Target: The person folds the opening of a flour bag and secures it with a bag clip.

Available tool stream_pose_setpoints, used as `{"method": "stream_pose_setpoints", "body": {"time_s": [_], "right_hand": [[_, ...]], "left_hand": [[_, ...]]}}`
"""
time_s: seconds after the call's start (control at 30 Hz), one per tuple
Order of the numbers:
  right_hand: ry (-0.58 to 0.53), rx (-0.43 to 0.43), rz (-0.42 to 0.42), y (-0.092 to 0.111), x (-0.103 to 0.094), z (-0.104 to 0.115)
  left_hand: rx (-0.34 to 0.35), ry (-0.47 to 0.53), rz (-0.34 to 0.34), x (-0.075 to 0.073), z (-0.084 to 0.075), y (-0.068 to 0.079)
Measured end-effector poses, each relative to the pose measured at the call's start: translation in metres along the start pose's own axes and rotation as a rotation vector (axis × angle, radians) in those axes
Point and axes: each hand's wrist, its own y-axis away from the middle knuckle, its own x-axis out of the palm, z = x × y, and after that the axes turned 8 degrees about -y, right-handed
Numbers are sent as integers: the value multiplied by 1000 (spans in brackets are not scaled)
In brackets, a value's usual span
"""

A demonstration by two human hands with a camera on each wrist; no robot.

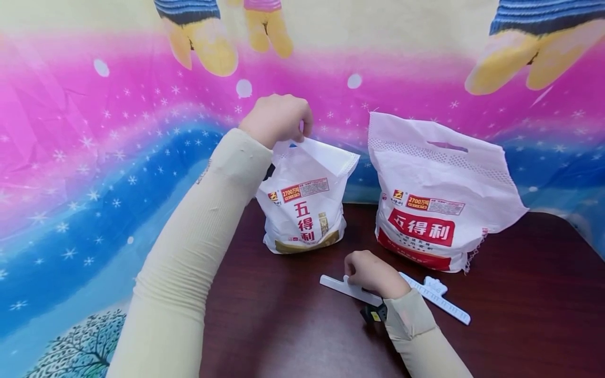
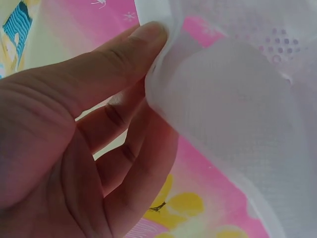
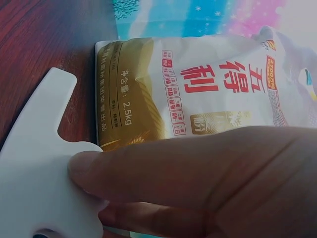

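Note:
My left hand (image 1: 279,118) pinches the top edge of a white flour bag (image 1: 302,210) with a gold base band. Between thumb and fingers the folded fabric of the bag (image 2: 223,94) shows in the left wrist view. My right hand (image 1: 373,273) is low over the table in front of that bag, gripping the tab of a long white bag clip (image 1: 347,287). Thumb and fingers press that tab in the right wrist view, where the clip (image 3: 39,163) looks large and close, beside the bag's gold base.
A second flour bag (image 1: 425,210) with a red label and a cut-out handle stands at the right. Another bag clip (image 1: 441,302), pale blue with ruler marks, lies on the dark wooden table (image 1: 274,310) right of my right hand. A colourful printed cloth (image 1: 156,105) hangs behind.

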Motion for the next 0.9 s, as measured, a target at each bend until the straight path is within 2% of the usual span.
{"method": "stream_pose_setpoints", "body": {"time_s": [0.27,0.9], "right_hand": [[2,-18,14,1,0,1],[-8,-63,26,1,0,6]], "left_hand": [[4,-20,21,-3,-1,-1],[-13,8,43,-6,0,-1]]}}
